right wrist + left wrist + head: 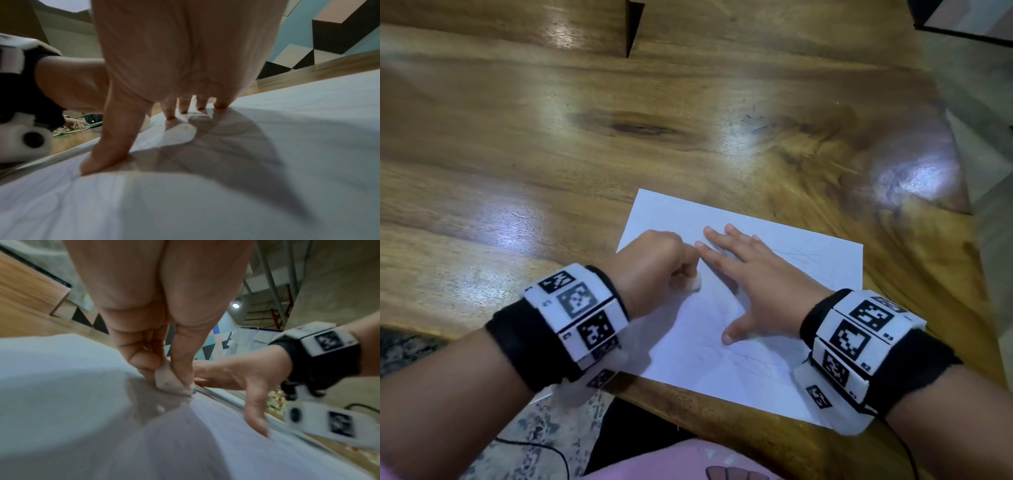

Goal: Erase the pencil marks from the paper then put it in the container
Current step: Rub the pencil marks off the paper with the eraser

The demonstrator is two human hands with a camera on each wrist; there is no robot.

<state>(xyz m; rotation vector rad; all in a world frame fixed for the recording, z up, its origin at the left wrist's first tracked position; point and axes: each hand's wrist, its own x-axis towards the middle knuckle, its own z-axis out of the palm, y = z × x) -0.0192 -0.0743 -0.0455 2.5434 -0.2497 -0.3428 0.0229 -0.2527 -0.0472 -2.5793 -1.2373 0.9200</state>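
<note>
the left hand (654, 263) pinched a white eraser (167, 382) against the paper (808, 253); the right hand (763, 277) lay flat, fingers spread, pressing the sheet on the wooden table (517, 137).

Both forearms are bare, each wrist wrapped in a black fabric band (524, 342) carrying white blocks printed with black-and-white square markers (577, 301). The right wrist's band (914, 356) bears small labels including "R2" and "R3". A white camera housing with a dark round lens (296, 414) hangs beneath the right wrist. Pink clothing (654, 462) shows below.
</note>
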